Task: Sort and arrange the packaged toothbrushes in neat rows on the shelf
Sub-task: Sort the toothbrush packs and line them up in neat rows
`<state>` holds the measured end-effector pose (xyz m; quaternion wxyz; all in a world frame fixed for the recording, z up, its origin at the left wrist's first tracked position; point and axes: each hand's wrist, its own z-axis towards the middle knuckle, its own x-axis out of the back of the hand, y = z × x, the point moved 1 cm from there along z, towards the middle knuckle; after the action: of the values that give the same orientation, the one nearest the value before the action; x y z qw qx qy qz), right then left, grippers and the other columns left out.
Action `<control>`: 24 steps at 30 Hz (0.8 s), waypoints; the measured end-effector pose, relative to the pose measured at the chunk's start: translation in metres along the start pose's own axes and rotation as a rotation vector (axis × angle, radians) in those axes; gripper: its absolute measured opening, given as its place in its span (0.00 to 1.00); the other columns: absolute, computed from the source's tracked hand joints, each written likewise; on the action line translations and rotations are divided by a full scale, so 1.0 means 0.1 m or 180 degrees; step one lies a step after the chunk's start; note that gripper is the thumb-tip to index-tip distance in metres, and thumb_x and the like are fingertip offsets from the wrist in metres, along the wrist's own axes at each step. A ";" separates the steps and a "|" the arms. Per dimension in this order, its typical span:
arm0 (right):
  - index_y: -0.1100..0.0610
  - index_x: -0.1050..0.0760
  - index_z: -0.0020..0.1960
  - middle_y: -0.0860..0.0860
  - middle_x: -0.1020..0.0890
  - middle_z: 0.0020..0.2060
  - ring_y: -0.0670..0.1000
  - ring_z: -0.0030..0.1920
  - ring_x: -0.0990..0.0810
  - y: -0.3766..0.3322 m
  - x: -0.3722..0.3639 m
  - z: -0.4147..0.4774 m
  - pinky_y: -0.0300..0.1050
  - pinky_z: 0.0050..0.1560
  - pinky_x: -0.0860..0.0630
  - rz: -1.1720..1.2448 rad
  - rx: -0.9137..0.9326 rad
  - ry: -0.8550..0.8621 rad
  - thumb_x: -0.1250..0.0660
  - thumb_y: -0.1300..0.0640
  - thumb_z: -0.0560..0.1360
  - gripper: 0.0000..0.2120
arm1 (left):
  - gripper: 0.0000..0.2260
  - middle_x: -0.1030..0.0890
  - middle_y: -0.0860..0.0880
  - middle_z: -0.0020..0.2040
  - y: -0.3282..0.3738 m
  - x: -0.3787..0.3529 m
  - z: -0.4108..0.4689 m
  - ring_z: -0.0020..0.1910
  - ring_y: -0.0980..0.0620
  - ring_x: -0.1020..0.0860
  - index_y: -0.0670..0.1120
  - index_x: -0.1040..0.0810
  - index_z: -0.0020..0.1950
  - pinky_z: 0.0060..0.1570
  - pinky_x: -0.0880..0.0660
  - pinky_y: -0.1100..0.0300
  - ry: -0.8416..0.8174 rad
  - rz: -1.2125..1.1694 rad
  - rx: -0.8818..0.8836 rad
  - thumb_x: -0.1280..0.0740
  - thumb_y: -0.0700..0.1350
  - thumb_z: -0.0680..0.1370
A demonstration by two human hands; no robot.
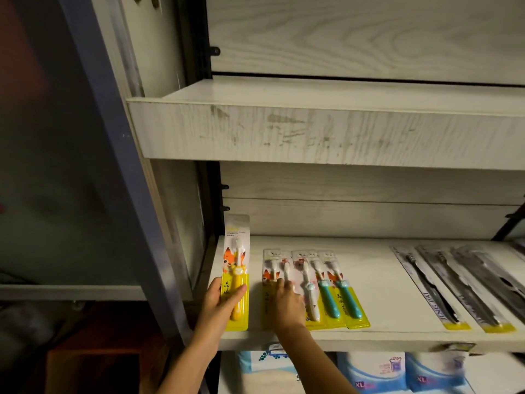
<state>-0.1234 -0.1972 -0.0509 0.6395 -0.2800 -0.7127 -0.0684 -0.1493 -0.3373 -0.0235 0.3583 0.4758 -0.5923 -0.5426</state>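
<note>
Packaged toothbrushes are laid on the lower shelf (380, 280) in two groups, well apart. A short row of children's packs sits toward the left and a fan of grey packs (431, 291) toward the right. One yellow pack (236, 271) is held at the shelf's left end by the left grip (220, 301), with thumb and fingers curled round its near half. Its long axis runs near to far, parallel to the row, with the brush head at the far end. The right grip (285, 304) is laid palm down on the leftmost pack of the row (270, 274), fingers stretched over it, and nothing is seen to be clasped. A strip of bare shelf is left between the yellow pack and that row, so the row lies just to the right of the held pack. The coming move is judged to be a short slide rightward until the edges meet, for which the left grip is the nearer. Beyond it, a white-handled pack (308, 285) and two teal ones (338, 298) overlap slightly. "JING PAI" can be read on a grey pack, and "XL" on the blue packages (375, 371) below the shelf. A cartoon fox is printed on the yellow pack, but its small lettering cannot be read.
</note>
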 end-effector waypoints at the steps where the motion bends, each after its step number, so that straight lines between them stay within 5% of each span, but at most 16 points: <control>1: 0.59 0.47 0.74 0.60 0.38 0.71 0.58 0.65 0.29 0.01 0.01 0.01 0.48 0.62 0.29 0.0022 -0.0010 -0.0022 0.45 0.63 0.80 0.24 | 0.06 0.20 0.49 0.49 -0.01 0.00 0.00 0.48 0.52 0.22 0.53 0.25 0.49 0.40 0.28 0.63 0.0001 0.0031 0.0014 0.32 0.42 0.75; 7: 0.53 0.32 0.67 0.53 0.30 0.65 0.54 0.60 0.24 -0.05 0.22 -0.18 0.49 0.57 0.28 0.1140 0.0212 0.0392 0.50 0.45 0.81 0.20 | 0.15 0.21 0.44 0.52 -0.13 0.00 0.02 0.47 0.52 0.23 0.45 0.26 0.60 0.37 0.29 0.67 -0.0104 0.0340 0.0130 0.32 0.47 0.74; 10: 0.47 0.28 0.62 0.49 0.20 0.55 0.45 0.48 0.20 -0.11 0.25 -0.37 0.46 0.52 0.23 0.2645 0.0583 -0.0011 0.46 0.39 0.77 0.19 | 0.16 0.22 0.46 0.59 -0.15 -0.04 0.02 0.56 0.50 0.24 0.50 0.29 0.64 0.51 0.27 0.57 -0.0156 0.0396 0.0238 0.35 0.48 0.77; 12: 0.42 0.31 0.61 0.47 0.19 0.49 0.45 0.41 0.20 -0.14 0.21 -0.44 0.43 0.44 0.21 0.2972 0.0747 -0.0314 0.41 0.38 0.75 0.17 | 0.16 0.25 0.50 0.62 -0.13 -0.07 0.01 0.60 0.48 0.27 0.52 0.31 0.65 0.61 0.29 0.50 -0.0151 0.0203 0.0421 0.37 0.48 0.78; 16: 0.40 0.37 0.61 0.46 0.22 0.45 0.46 0.39 0.23 -0.15 0.19 -0.48 0.39 0.42 0.23 0.3014 0.0820 -0.0290 0.34 0.47 0.75 0.18 | 0.19 0.26 0.47 0.65 -0.12 -0.07 0.07 0.62 0.46 0.27 0.52 0.32 0.69 0.64 0.31 0.45 -0.0069 -0.0096 0.0710 0.38 0.47 0.78; 20: 0.49 0.39 0.67 0.47 0.23 0.50 0.45 0.44 0.24 -0.12 0.23 -0.35 0.34 0.43 0.26 0.2410 0.0616 -0.0216 0.35 0.51 0.76 0.22 | 0.08 0.25 0.44 0.56 -0.06 -0.07 0.11 0.48 0.51 0.27 0.47 0.25 0.53 0.45 0.30 0.59 0.0262 0.0179 0.0410 0.43 0.40 0.80; 24: 0.57 0.42 0.71 0.57 0.20 0.55 0.56 0.54 0.21 -0.19 0.14 -0.12 0.46 0.53 0.25 0.1540 0.0265 -0.0173 0.35 0.56 0.76 0.27 | 0.09 0.26 0.46 0.53 -0.09 -0.02 0.11 0.48 0.51 0.29 0.47 0.27 0.51 0.46 0.33 0.60 0.0443 0.0323 0.0255 0.41 0.35 0.78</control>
<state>-0.1222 -0.2142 -0.0305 0.6288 -0.4177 -0.6441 0.1237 -0.1572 -0.3322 -0.0338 0.4062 0.4957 -0.6105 -0.4653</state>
